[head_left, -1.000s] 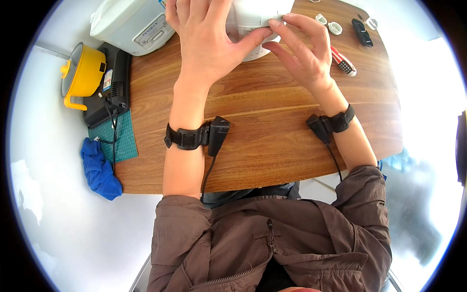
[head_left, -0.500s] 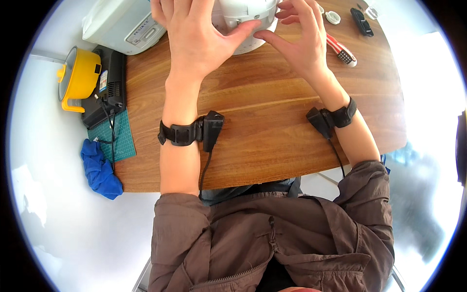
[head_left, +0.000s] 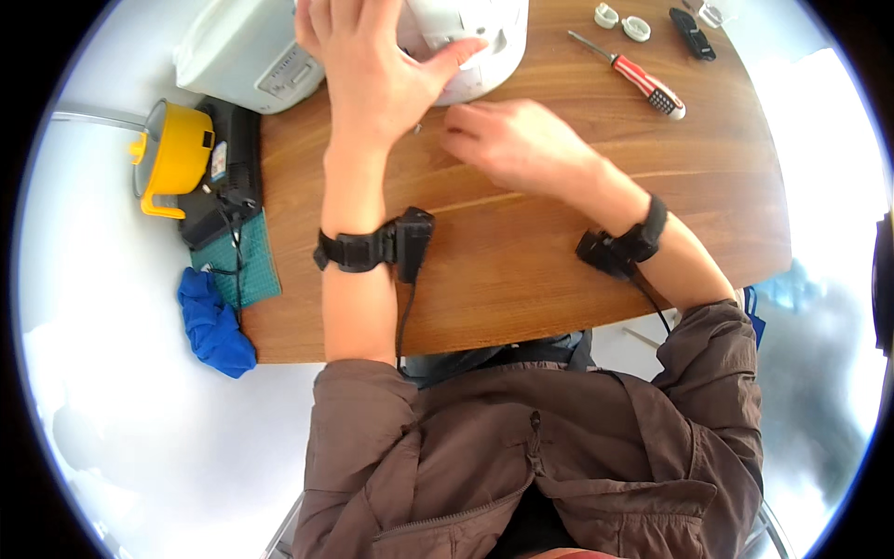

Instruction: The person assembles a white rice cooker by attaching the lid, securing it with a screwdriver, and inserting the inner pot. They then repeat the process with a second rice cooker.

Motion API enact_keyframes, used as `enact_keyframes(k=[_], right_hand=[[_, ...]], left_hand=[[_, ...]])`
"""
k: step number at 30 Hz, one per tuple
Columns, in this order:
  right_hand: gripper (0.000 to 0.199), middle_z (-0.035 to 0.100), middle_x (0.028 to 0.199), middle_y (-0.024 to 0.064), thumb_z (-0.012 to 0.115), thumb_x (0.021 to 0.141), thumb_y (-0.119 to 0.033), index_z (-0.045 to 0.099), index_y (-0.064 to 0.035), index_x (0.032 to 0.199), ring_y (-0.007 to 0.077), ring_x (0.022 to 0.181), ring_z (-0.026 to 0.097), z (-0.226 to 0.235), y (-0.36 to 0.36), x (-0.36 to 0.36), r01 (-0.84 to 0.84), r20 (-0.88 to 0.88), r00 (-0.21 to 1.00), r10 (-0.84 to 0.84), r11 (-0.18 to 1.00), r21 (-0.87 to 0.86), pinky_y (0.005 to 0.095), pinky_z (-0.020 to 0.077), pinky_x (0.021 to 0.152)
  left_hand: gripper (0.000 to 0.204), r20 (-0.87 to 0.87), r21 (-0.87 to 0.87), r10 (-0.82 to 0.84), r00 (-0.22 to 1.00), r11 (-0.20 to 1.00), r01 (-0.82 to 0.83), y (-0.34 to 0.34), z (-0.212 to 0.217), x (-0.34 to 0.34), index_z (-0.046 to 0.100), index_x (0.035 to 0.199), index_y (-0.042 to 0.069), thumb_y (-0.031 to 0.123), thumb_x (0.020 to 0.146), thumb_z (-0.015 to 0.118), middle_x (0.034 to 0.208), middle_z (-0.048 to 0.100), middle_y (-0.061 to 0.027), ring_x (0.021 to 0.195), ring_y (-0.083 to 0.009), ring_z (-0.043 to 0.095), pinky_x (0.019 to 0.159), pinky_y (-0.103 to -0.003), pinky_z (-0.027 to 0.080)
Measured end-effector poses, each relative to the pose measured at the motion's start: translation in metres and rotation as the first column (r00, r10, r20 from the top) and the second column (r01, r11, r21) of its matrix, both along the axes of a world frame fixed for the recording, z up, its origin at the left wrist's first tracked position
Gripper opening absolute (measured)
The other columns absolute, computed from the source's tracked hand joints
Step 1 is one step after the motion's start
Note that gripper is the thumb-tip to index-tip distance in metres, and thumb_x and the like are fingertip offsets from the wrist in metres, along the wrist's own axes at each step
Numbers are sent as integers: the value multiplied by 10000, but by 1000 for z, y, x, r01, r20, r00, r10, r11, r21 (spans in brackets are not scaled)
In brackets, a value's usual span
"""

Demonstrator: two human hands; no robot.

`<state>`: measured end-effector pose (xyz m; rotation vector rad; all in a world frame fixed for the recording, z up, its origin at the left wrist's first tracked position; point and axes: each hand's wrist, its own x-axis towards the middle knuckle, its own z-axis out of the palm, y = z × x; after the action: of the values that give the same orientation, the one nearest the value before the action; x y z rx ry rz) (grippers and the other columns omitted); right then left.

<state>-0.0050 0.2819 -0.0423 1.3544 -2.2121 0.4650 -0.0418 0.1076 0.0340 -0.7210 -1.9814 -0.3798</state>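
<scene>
on wood-grain desk (head_left: 503, 270), at upper edge of view: white round-based appliance (head_left: 503, 54), likely rigid, smooth, fairly heavy; best held around base. left hand (head_left: 365, 79): grip spread wide, thumb over appliance. right hand (head_left: 510, 142): fingers curled near small grey piece (head_left: 417, 129); cannot tell whether gripping anything.

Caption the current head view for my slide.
Left hand on a white appliance, right hand near its base, screwdriver lying on the wooden table.

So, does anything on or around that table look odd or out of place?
Two things. The crumpled blue cloth droops past the edge of the wood-grain table, looking carelessly dropped. A tiny grey piece, possibly a screw, lies loose beside the white appliance, easily lost. No spill shows.
</scene>
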Motion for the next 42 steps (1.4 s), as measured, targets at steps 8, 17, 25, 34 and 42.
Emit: enact_keyframes(k=[8,17,25,34,42], right_hand=[[150,664,928,82,651,808,-120,688,10,872,193,804,690,-33,-51,-23,-10,-190,981,25,997,81,302,596,659],[72,645,900,119,658,776,-55,615,2,785,249,748,687,-24,-36,-20,-48,-81,995,61,988,145,353,593,624],[93,623,897,89,648,777,40,641,-35,831,240,718,641,23,3,11,157,182,980,-82,877,-453,352,560,602],[120,595,868,21,502,921,-11,615,-49,921,122,698,559,11,50,-43,734,567,357,742,152,-662,255,441,638],[94,566,779,-19,548,975,-103,613,-37,992,110,634,507,20,58,-51,612,463,108,880,308,-728,258,393,572]], left_hand=[[901,27,73,-3,1000,997,1,-13,-10,-6,580,1427,217,466,632,924,1323,598,5,1386,-275,449,1192,-612,136],[885,68,85,22,997,996,-28,4,-5,-1,565,1424,231,373,631,933,1344,559,-20,1405,-291,434,1199,-648,133],[872,53,116,65,996,991,-71,6,-9,-1,556,1418,226,340,634,920,1317,552,-30,1409,-296,414,1183,-666,107],[858,35,64,113,993,991,-115,8,-9,-4,531,1446,204,377,684,886,1361,554,-27,1410,-272,413,1194,-647,109],[861,30,26,125,992,992,-126,5,-9,-3,525,1456,200,436,707,877,1396,518,-36,1424,-300,382,1186,-642,113]])
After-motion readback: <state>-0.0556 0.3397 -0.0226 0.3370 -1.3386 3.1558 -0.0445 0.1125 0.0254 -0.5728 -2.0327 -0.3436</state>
